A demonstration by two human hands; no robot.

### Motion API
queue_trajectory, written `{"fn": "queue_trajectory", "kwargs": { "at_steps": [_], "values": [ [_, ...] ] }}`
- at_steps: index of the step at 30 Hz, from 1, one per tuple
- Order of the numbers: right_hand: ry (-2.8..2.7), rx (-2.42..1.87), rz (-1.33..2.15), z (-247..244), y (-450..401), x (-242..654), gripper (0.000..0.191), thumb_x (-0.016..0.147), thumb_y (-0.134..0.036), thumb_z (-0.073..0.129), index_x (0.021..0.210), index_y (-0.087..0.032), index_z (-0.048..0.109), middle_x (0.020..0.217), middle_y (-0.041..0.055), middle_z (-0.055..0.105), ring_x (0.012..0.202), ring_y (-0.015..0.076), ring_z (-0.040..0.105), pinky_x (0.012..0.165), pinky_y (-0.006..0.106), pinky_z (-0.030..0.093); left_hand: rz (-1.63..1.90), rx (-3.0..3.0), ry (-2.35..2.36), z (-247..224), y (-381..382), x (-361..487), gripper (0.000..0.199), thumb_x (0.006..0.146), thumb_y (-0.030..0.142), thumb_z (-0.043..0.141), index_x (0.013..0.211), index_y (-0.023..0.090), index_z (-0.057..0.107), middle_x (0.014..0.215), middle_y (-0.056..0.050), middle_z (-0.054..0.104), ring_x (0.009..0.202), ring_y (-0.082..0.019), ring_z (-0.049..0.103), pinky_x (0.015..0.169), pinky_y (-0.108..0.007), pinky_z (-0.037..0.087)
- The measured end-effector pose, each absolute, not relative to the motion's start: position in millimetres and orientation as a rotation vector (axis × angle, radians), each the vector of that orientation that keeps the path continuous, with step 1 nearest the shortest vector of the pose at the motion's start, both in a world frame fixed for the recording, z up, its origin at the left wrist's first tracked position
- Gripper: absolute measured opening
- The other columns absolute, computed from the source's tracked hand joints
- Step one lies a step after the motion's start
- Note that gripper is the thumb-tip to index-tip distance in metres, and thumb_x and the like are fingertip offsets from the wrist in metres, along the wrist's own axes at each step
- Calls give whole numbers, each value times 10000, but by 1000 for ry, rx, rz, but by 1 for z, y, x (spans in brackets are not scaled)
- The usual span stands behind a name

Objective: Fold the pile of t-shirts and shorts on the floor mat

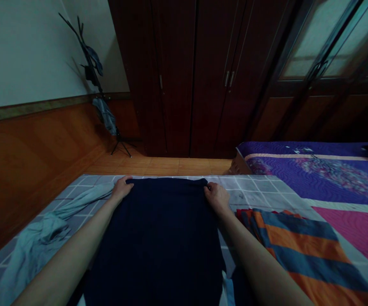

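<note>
A dark navy shirt point(164, 238) lies spread out flat in front of me, with its far edge near the far side of the grey checked bed sheet point(250, 187). My left hand point(122, 188) pinches the far left corner of the shirt. At the far right corner, my right hand point(217, 196) grips the fabric between thumb and fingers. Light blue and white parts of the garment show at the lower right, beside a dark sleeve. The edge between the hands looks fairly straight.
A crumpled pale blue garment point(46, 231) lies to the left. Folded orange and blue striped cloth point(304, 242) rests on the right. Beyond are a purple and pink bedspread point(330, 170), a dark wardrobe point(177, 85) and a coat stand point(90, 59) with hats.
</note>
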State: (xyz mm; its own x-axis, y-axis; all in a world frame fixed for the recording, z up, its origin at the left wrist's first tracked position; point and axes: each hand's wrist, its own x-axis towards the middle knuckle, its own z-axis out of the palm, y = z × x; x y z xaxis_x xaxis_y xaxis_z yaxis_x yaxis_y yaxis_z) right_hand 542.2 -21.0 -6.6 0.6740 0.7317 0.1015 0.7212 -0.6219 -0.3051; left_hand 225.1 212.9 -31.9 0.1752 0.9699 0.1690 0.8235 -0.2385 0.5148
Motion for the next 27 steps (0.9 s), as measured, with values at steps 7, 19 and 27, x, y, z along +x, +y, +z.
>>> {"fn": "queue_trajectory", "kwargs": {
  "at_steps": [7,19,27],
  "values": [
    [-1069,-2565,-78,-5,-23,544,358,947,-309,364,1207,-237,599,1050,90,650,909,233,624,729,314,426,771,2270,1835,-38,209,236,340,836,201,507,1153,184,628,1069,-92,681,980,-256,634,848,-348,487],
    [-1610,-2300,-165,-12,-22,538,464,822,-105,448,1270,-132,566,1154,133,610,1068,262,500,913,356,393,698,2626,1774,-50,192,240,474,865,258,487,1318,118,485,1273,-153,535,1149,-307,504,950,-410,425],
    [-1903,-2093,-170,-17,-22,526,381,825,-126,470,1160,-180,644,1346,67,513,1231,237,382,992,345,348,711,2621,1834,-57,199,238,410,865,300,478,1233,133,549,1194,-152,571,1115,-296,521,922,-392,434]
  ]
}}
